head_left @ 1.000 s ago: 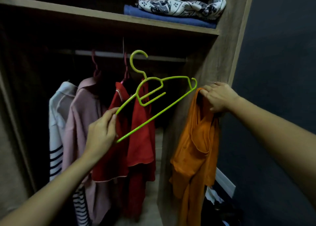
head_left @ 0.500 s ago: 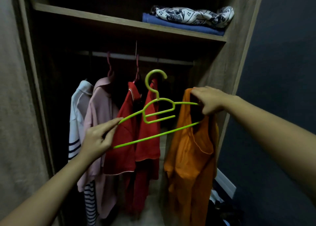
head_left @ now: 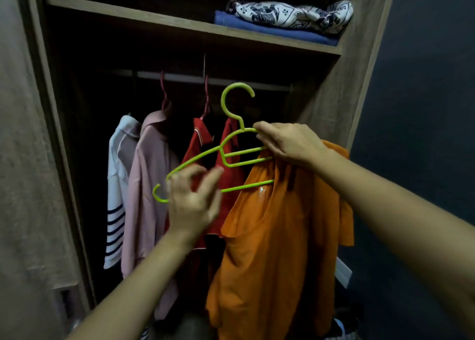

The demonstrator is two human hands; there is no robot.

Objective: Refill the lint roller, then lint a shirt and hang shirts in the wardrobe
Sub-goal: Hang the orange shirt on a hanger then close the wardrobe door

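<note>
Head view: hanger [head_left: 246,186] end seemingly inside orange shirt [head_left: 277,236].

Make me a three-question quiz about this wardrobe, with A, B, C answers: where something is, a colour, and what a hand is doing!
1. Where is the folded blue cloth? A on the top shelf B on the floor C on the rail
2. What colour is the held hanger? A red B white C green
3. What is the right hand doing? A hanging loose B gripping the hanger C holding a lint roller
Answers: 1 A, it lies under the patterned cloth there; 2 C, bright green; 3 B, fingers curl round its top arm.
</note>
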